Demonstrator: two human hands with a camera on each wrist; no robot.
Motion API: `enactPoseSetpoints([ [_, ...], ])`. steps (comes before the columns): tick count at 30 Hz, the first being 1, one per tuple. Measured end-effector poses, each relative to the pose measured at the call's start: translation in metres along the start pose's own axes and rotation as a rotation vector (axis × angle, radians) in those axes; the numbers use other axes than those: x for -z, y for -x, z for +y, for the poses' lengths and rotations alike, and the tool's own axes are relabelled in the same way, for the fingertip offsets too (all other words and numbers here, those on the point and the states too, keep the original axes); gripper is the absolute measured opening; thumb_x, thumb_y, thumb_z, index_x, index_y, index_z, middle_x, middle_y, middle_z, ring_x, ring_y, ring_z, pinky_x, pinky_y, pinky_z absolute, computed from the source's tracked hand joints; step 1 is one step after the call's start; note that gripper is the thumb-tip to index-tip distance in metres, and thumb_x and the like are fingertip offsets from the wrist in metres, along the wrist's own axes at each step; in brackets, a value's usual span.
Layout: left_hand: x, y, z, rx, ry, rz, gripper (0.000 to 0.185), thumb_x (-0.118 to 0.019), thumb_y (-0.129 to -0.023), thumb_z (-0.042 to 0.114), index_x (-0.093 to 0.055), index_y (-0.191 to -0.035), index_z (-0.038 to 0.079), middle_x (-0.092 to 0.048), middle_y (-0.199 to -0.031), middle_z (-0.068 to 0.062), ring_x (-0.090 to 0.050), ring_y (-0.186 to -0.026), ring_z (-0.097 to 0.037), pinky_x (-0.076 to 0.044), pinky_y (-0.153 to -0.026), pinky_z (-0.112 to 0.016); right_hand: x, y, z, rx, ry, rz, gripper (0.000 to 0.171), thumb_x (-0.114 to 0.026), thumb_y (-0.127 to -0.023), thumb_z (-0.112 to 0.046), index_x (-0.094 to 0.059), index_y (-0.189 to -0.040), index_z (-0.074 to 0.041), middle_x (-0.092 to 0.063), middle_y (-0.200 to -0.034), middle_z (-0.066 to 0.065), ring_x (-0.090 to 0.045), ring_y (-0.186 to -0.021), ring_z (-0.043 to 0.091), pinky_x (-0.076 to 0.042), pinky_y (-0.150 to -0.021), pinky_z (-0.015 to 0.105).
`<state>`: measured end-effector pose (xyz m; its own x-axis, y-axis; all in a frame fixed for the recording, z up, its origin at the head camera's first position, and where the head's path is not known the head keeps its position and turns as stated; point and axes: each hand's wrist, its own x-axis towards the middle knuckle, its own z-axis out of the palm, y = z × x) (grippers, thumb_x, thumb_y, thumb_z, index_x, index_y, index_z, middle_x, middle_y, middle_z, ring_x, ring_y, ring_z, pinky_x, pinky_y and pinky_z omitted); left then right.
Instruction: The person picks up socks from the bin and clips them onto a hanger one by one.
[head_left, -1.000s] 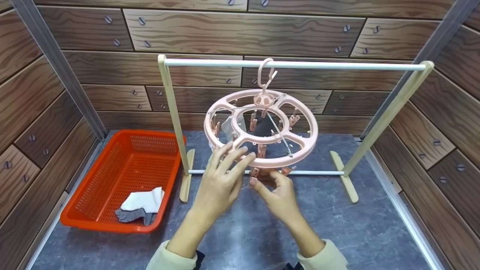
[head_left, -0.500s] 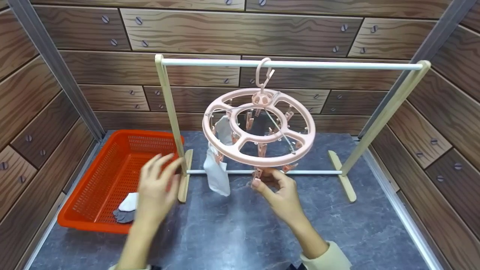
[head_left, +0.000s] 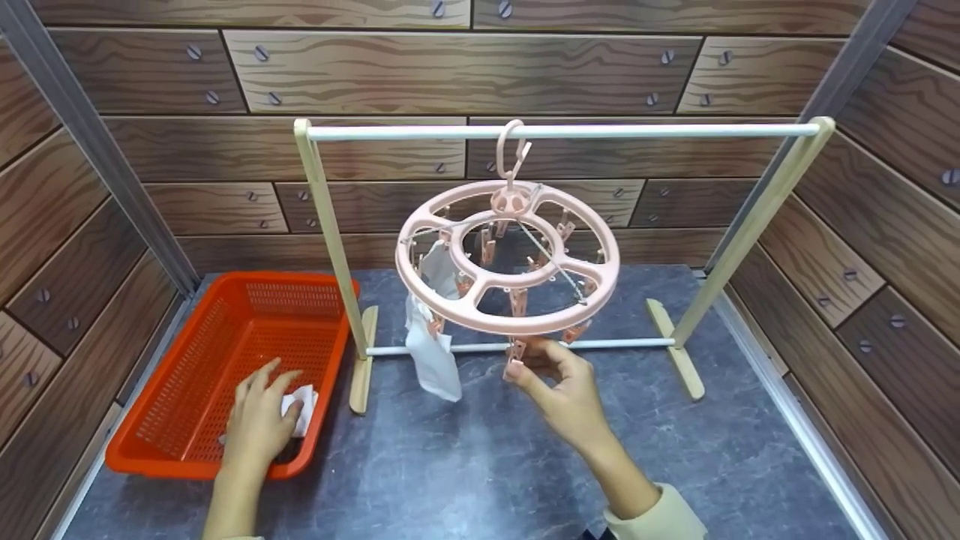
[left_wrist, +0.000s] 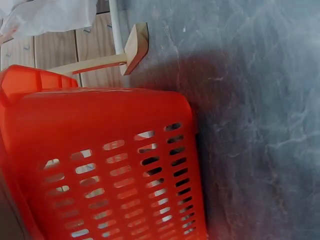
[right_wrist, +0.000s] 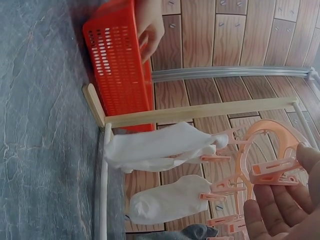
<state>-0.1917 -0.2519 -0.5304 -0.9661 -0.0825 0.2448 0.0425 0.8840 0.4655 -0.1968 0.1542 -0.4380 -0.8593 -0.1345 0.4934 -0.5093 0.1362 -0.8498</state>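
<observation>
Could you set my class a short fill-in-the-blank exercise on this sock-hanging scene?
1. The left hand reaches into the ____ basket.
2. The round peg hanger hangs by its hook from the rack's top ____.
3. The right hand holds a ____ under the hanger's front rim.
4. The sock hanging at the hanger's left side is ____.

Missing words: orange; bar; peg; white

Glossy orange plastic basket (head_left: pixel 187 390), matt white cloth sock (head_left: pixel 433 360), wooden rack (head_left: pixel 330 225)
</observation>
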Motion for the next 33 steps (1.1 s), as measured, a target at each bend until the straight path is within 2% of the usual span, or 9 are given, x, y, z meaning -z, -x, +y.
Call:
enactPoseSetpoints([
  [7, 0.0003, -0.0012, -0.0008, 0.123, -0.044, -0.399, 0.044, -0.06, -0.096, 0.021, -0.057, -0.138, 0.009, -0.019, -0.156, -0.036, -0.014, -0.137, -0.068, -0.023, -0.096, -0.085, -0.0019, 0.001, 0.0007, 0.0, -0.002, -0.002, 0.023, -0.074, -0.086, 0.0, -0.07, -0.108, -0.001, -0.073, -0.09, 0.009, -0.07, -0.081, 0.019, -0.059, -0.075, 0.031],
  [9, -0.0002, -0.0029, 0.0004, 0.132, -0.028, -0.466, 0.041, -0.054, -0.099, 0.023, -0.056, -0.139, 0.01, -0.021, -0.155, -0.037, -0.016, -0.136, -0.069, -0.022, -0.096, -0.085, -0.0025, 0.0015, 0.0003, -0.007, 0.004, -0.001, 0.022, -0.074, -0.087, -0.001, -0.07, -0.108, -0.002, -0.073, -0.09, 0.007, -0.07, -0.082, 0.019, -0.058, -0.076, 0.032],
  [11, -0.0008, -0.0048, 0.0015, 0.119, -0.02, -0.487, 0.04, -0.051, -0.102, 0.022, -0.056, -0.139, 0.009, -0.027, -0.154, -0.035, -0.023, -0.134, -0.068, -0.025, -0.096, -0.084, -0.0026, 0.002, -0.0004, -0.015, 0.006, -0.006, 0.022, -0.074, -0.087, -0.003, -0.07, -0.109, -0.002, -0.074, -0.09, 0.006, -0.07, -0.082, 0.019, -0.058, -0.077, 0.032],
  [14, -0.0021, -0.0059, 0.0024, 0.078, -0.029, -0.464, 0.036, -0.051, -0.102, 0.019, -0.06, -0.134, 0.006, -0.045, -0.146, -0.031, -0.04, -0.129, -0.06, -0.035, -0.098, -0.075, -0.0026, 0.0026, -0.002, -0.031, 0.0, -0.012, 0.023, -0.073, -0.089, -0.005, -0.07, -0.11, -0.001, -0.074, -0.089, 0.005, -0.07, -0.083, 0.02, -0.058, -0.077, 0.033],
  [18, -0.003, -0.0048, 0.0013, 0.062, -0.047, -0.379, 0.03, -0.063, -0.095, 0.013, -0.067, -0.122, 0.0, -0.067, -0.119, -0.024, -0.061, -0.111, -0.045, -0.047, -0.093, -0.061, -0.0028, 0.0027, -0.0042, -0.042, -0.013, -0.013, 0.023, -0.073, -0.089, -0.007, -0.07, -0.112, -0.001, -0.074, -0.088, 0.005, -0.071, -0.083, 0.02, -0.058, -0.076, 0.033],
  [21, -0.0034, -0.0044, -0.0006, 0.092, -0.064, -0.295, 0.025, -0.071, -0.086, 0.009, -0.07, -0.11, 0.001, -0.071, -0.098, -0.017, -0.066, -0.092, -0.036, -0.051, -0.081, -0.056, -0.0024, 0.003, -0.0039, -0.041, -0.012, -0.01, 0.023, -0.073, -0.089, -0.006, -0.07, -0.112, 0.0, -0.074, -0.088, 0.005, -0.071, -0.082, 0.02, -0.058, -0.076, 0.032],
  [26, -0.001, -0.003, -0.0024, 0.149, -0.047, -0.181, 0.021, -0.076, -0.078, 0.008, -0.068, -0.097, 0.006, -0.068, -0.089, -0.014, -0.064, -0.081, -0.037, -0.048, -0.066, -0.057, -0.0014, 0.0029, -0.0019, -0.023, -0.013, -0.002, 0.022, -0.072, -0.089, -0.004, -0.069, -0.111, 0.001, -0.074, -0.087, 0.007, -0.07, -0.08, 0.02, -0.058, -0.074, 0.032],
  [28, -0.0001, -0.002, -0.0025, 0.173, -0.031, -0.15, 0.024, -0.076, -0.08, 0.01, -0.063, -0.1, 0.009, -0.066, -0.088, -0.012, -0.064, -0.08, -0.038, -0.046, -0.062, -0.057, -0.001, 0.0027, -0.0011, -0.013, -0.007, -0.004, 0.022, -0.072, -0.09, -0.005, -0.069, -0.11, 0.001, -0.074, -0.087, 0.007, -0.07, -0.08, 0.02, -0.059, -0.074, 0.033],
  [33, 0.0015, 0.0002, -0.0027, 0.18, -0.01, -0.122, 0.046, -0.07, -0.087, 0.015, -0.055, -0.13, 0.009, -0.065, -0.098, -0.018, -0.064, -0.087, -0.049, -0.046, -0.065, -0.065, -0.0007, 0.0027, 0.0002, -0.003, 0.008, 0.0, 0.021, -0.073, -0.09, -0.007, -0.07, -0.11, -0.003, -0.074, -0.087, 0.006, -0.07, -0.08, 0.02, -0.059, -0.074, 0.033],
])
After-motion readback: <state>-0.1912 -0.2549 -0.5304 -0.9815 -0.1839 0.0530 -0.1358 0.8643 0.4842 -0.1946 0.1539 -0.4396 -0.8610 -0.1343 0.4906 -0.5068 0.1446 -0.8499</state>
